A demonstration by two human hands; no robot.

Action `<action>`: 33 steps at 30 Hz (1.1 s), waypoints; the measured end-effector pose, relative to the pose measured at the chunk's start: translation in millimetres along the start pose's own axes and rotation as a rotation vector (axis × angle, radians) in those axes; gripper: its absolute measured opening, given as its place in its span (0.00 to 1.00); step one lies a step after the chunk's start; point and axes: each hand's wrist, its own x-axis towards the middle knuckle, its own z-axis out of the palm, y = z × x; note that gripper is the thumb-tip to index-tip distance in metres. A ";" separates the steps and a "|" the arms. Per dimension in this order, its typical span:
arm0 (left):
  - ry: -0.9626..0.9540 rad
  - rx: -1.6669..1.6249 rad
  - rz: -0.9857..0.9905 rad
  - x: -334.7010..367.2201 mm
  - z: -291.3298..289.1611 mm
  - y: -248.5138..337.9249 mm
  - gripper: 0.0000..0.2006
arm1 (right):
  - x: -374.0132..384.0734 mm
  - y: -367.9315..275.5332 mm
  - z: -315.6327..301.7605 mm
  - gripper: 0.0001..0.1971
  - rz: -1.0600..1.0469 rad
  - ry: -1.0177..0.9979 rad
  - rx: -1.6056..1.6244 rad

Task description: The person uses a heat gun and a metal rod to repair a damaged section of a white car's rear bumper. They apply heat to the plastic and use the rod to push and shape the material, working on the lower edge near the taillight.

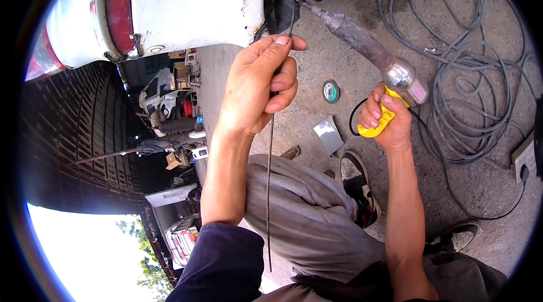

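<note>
My left hand pinches a thin black plastic welding rod between thumb and fingers. The rod's upper end meets a black plastic part at the edge of a white car bumper. My right hand grips the yellow handle of a hot-air gun with a silver barrel. Its long, wrapped, discoloured nozzle points up and left, the narrow tip close to the rod's upper end. Whether tip and rod touch is too small to tell.
Loops of grey cable lie on the concrete at right, near a socket box with a plug in it. A green-and-black disc and a grey sheet piece lie by my shoe. Cluttered shelves stand at left.
</note>
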 end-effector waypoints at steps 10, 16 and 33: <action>-0.003 0.006 0.003 1.9 -1.9 -1.2 0.13 | 0.3 1.1 -2.5 0.08 0.010 0.003 0.006; -0.008 0.004 0.011 2.5 -1.6 -2.2 0.13 | -0.5 1.0 -1.8 0.08 0.003 0.004 -0.006; -0.010 0.010 0.008 5.0 -2.4 -3.3 0.14 | -1.1 0.0 -2.2 0.08 0.010 0.013 -0.005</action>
